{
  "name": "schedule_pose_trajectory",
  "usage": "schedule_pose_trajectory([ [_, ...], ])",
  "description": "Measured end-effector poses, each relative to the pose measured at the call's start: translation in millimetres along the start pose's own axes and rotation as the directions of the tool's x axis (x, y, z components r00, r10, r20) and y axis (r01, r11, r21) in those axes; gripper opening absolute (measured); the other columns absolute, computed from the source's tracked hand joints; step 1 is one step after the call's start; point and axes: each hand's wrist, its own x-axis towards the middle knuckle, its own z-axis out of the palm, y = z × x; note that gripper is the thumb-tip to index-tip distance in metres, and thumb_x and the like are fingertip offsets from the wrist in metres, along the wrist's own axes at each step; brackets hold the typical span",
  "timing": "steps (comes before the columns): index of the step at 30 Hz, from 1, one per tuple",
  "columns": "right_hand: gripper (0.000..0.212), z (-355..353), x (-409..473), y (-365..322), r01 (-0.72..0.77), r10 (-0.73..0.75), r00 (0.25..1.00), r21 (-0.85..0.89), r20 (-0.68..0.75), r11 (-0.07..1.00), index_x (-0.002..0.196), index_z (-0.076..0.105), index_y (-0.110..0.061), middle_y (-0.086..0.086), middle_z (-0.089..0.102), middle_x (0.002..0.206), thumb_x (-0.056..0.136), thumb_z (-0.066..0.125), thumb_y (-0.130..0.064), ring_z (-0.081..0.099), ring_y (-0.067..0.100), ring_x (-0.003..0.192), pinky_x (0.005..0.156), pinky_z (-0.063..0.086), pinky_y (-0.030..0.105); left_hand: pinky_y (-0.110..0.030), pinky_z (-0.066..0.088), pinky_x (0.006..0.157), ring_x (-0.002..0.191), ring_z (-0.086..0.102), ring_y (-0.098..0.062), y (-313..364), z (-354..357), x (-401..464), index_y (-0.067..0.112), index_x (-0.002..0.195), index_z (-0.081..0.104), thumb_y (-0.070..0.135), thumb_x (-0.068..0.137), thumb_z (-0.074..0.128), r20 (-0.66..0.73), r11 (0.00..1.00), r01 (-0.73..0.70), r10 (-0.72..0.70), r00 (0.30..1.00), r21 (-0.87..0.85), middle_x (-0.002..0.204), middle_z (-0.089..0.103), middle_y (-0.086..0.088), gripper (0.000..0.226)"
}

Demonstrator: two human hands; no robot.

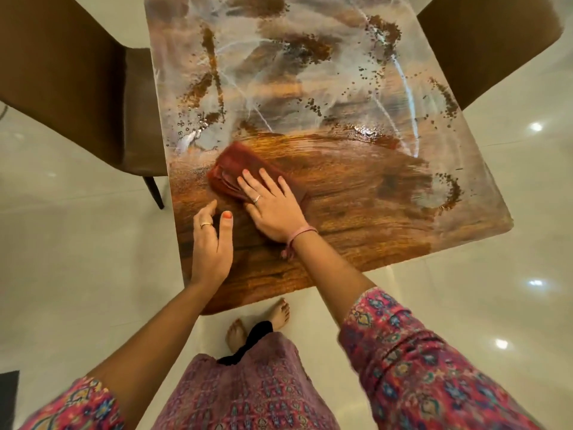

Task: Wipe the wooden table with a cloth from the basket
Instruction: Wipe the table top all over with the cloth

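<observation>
A wooden table fills the middle of the head view. Its far half is covered in whitish streaks, wet drops and dark speckled smears; the near half shows bare brown grain. A folded reddish-brown cloth lies on the table near the left edge. My right hand presses flat on the cloth's near right part, fingers spread. My left hand rests on the table's left edge just beside the cloth, fingers loosely apart, holding nothing. No basket is in view.
A brown chair stands at the table's left side and another brown chair at the far right corner. Glossy pale floor tiles surround the table. My bare feet stand at the near edge.
</observation>
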Motion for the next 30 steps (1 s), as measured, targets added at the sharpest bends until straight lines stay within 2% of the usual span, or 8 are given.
schedule_pose_trajectory([
  [4,0.055,-23.4,-16.6,87.1,-0.177,0.183,0.979,0.079,-0.088,0.981,0.150,0.019,-0.026,-0.006,0.018,0.158,0.098,0.033,-0.031,0.014,0.018,0.146,0.118,0.015,0.045,-0.021,0.027,0.104,0.131,0.037,-0.017,1.1,2.2,-2.7,0.014,0.140,0.037,0.036,0.098,0.038,0.037,1.000,-0.026,0.025,0.999,0.014,0.145,0.034,-0.006,0.047],
  [8,0.056,-39.1,-66.0,171.4,-0.662,0.719,0.663,0.286,-0.208,0.693,0.151,0.016,-0.019,0.003,0.020,0.158,0.098,0.028,-0.033,0.017,0.025,0.145,0.117,0.016,0.048,-0.012,0.025,0.105,0.131,0.037,-0.016,2.5,3.1,-6.3,0.014,0.138,0.040,0.036,0.098,0.039,0.062,0.998,-0.068,0.068,0.996,-0.003,0.143,0.037,-0.006,0.045],
  [11,0.055,-29.5,-61.2,134.7,-0.763,0.836,0.508,0.342,-0.206,0.548,0.152,0.015,-0.021,-0.002,0.015,0.159,0.100,0.029,-0.034,0.011,0.023,0.146,0.117,0.012,0.049,-0.014,0.025,0.107,0.131,0.039,-0.015,4.9,6.0,-12.9,0.014,0.132,0.049,0.033,0.098,0.040,0.117,0.995,-0.099,0.101,0.988,-0.016,0.140,0.042,-0.004,0.041],
  [16,0.055,23.0,-107.2,12.9,-0.299,0.312,0.941,0.108,-0.133,0.948,0.150,0.022,-0.028,-0.009,0.018,0.158,0.096,0.026,-0.036,0.011,0.018,0.147,0.116,0.009,0.041,-0.027,0.028,0.110,0.131,0.039,-0.013,18.5,19.8,-19.7,0.015,0.131,0.050,0.034,0.098,0.041,0.170,0.989,-0.146,0.149,0.974,-0.030,0.138,0.042,-0.001,0.039],
  [21,0.055,0.9,-158.5,94.5,-0.226,0.240,0.967,0.148,-0.083,0.963,0.150,0.017,-0.031,-0.012,0.015,0.158,0.095,0.027,-0.032,0.009,0.012,0.146,0.117,0.008,0.038,-0.020,0.023,0.107,0.132,0.036,-0.012,37.5,40.2,-23.6,0.014,0.132,0.050,0.032,0.098,0.042,0.215,0.985,-0.172,0.165,0.963,0.012,0.138,0.042,-0.001,0.039],
  [24,0.061,-25.5,-170.8,197.3,-0.501,0.526,0.832,0.171,-0.173,0.848,0.150,0.018,-0.023,0.001,0.022,0.157,0.091,0.027,-0.036,0.019,0.024,0.145,0.115,0.020,0.050,-0.024,0.024,0.108,0.132,0.035,-0.014,48.8,58.0,-31.0,0.015,0.132,0.050,0.032,0.098,0.042,0.221,0.985,-0.174,0.166,0.961,0.019,0.140,0.041,-0.001,0.039],
  [27,0.059,-58.3,-179.4,294.8,-0.764,0.809,0.568,0.269,-0.150,0.587,0.152,0.010,-0.019,0.006,0.013,0.159,0.097,0.025,-0.034,0.014,0.029,0.145,0.116,0.014,0.052,-0.029,0.028,0.109,0.131,0.037,-0.014,56.7,78.8,-41.0,0.015,0.131,0.051,0.029,0.098,0.045,0.205,0.985,-0.167,0.156,0.966,0.037,0.139,0.041,-0.001,0.037],
  [30,0.056,-65.3,-170.5,312.9,-0.827,0.896,0.427,0.349,-0.123,0.442,0.152,0.011,-0.021,-0.001,0.010,0.160,0.100,0.030,-0.029,0.008,0.028,0.146,0.116,0.009,0.053,-0.026,0.032,0.104,0.127,0.040,-0.011,65.0,103.0,-51.0,0.014,0.131,0.051,0.023,0.096,0.050,0.153,0.986,-0.160,0.150,0.977,0.053,0.138,0.042,-0.001,0.036],
])
